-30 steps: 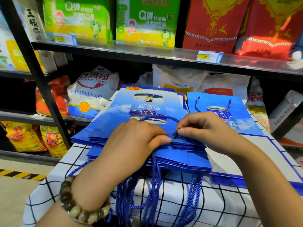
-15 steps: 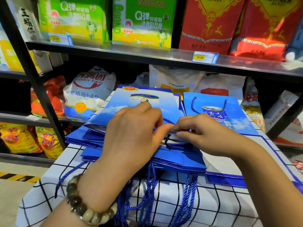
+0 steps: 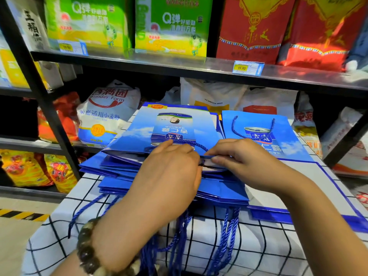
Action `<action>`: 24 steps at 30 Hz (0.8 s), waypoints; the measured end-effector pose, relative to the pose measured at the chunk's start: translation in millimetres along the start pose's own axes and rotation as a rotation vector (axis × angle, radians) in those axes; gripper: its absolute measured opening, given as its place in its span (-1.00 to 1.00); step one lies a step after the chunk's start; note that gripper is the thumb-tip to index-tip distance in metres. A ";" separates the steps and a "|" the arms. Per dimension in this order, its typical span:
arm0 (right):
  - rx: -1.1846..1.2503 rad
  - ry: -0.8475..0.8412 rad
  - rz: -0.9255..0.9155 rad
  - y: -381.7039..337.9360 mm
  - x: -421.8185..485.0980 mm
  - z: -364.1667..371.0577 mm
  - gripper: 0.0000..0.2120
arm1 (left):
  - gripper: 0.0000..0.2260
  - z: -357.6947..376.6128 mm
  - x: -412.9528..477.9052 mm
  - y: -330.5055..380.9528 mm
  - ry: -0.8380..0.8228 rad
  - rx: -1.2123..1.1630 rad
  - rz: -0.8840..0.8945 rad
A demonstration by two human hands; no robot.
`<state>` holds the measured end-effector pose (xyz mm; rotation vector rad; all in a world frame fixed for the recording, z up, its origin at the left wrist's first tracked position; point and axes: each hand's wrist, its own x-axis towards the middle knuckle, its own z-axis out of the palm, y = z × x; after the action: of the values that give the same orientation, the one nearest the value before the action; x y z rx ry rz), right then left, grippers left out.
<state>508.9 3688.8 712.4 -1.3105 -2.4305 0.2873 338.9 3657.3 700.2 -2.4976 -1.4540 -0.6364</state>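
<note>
Work seems at an early stage: left hand (image 3: 169,176) and right hand (image 3: 245,162) pinch the mouth edge of the top bag (image 3: 159,128), barely parted; the stack (image 3: 111,168) below lies flat.

The grid-checked tablecloth (image 3: 258,246) bore a stack of blue paper bags (image 3: 135,140) at twelve o'clock and a white blue-edged sheet (image 3: 312,169) at three.

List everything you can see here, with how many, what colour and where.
top bag: one, blue, atop stack
stack: several bags, blue, on cloth
side bag: one, blue, right of stack
cloth: one, white, black grid, under bags
boxes: two, green, top shelf
red bags: two, red, top shelf right
flour sack: one, white, middle shelf
bracelet: one, brown-cream, left wrist
left hand: pinching top bag's rim
right hand: pinching the same rim
</note>
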 end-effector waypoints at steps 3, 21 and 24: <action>0.091 -0.024 0.001 -1.8 -0.9 0.7 -0.81 | -0.84 -3.5 -4.6 0.5 0.013 -0.064 -0.054; 0.326 0.082 -0.001 -4.5 -11.9 -2.1 -0.75 | -0.70 -14.0 1.1 -17.5 -0.102 -0.055 -0.084; 0.194 -0.049 -0.037 -2.3 -17.2 -1.3 -0.51 | -0.72 -19.1 5.0 -18.3 -0.040 0.025 -0.087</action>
<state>516.3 3673.1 710.7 -1.1864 -2.3949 0.5368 320.2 3663.5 718.5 -2.4528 -1.5827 -0.5832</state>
